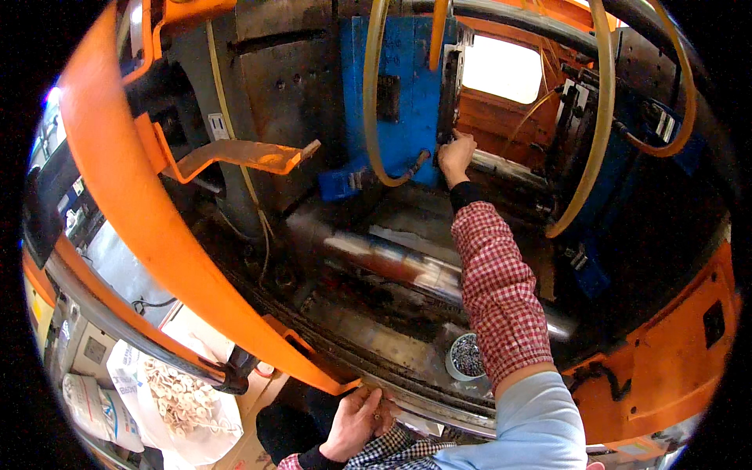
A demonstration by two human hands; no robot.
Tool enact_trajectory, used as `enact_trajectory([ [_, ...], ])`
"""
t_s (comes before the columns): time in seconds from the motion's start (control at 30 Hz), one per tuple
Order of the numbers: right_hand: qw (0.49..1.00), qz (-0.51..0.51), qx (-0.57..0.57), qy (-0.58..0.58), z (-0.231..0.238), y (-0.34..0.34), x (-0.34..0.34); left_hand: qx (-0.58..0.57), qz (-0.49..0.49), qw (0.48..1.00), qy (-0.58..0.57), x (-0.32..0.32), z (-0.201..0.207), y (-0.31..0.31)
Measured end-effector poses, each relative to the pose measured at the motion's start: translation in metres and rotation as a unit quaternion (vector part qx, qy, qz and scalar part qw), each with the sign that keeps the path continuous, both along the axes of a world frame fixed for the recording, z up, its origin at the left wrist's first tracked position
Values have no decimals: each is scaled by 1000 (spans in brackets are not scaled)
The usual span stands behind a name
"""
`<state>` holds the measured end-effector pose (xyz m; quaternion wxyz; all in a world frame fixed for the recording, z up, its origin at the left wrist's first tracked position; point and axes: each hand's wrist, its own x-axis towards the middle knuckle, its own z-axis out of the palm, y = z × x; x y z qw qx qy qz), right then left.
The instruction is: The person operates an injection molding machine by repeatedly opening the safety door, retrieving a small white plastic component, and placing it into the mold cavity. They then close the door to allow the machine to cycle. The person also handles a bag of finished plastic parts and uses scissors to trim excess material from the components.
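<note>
My right arm, in a red checked sleeve cover, stretches deep into a machine. My right hand point(457, 158) is closed at the inner edge of a blue mould block point(419, 94), its fingertips against the dark mould face point(450, 82). What those fingers hold, if anything, is hidden. Low in front, my left hand point(359, 423) is held near the machine's front rail point(439, 407), close to the lower end of an orange door frame point(211, 313). Its fingers are curled together, and I cannot make out what lies in them.
Yellowish hoses point(605, 117) loop down around the mould. A bowl of small metal parts point(468, 357) stands below my right forearm. A polished bar point(392, 258) crosses the machine. An orange bracket point(243, 154) juts out at left. A bag of beige ring-shaped parts point(178, 395) sits lower left.
</note>
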<state>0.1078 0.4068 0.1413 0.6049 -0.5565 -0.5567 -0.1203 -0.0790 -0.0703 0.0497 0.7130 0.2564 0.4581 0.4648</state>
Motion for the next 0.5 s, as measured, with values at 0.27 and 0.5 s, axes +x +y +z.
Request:
enact_trajectory([
  [0.27, 992, 87, -76, -46, 24, -46, 37, 220, -35, 956, 194, 13, 6, 28],
  [0.5, 715, 536, -249, -372, 35, -314, -33, 110, 69, 991, -35, 19, 23, 53],
])
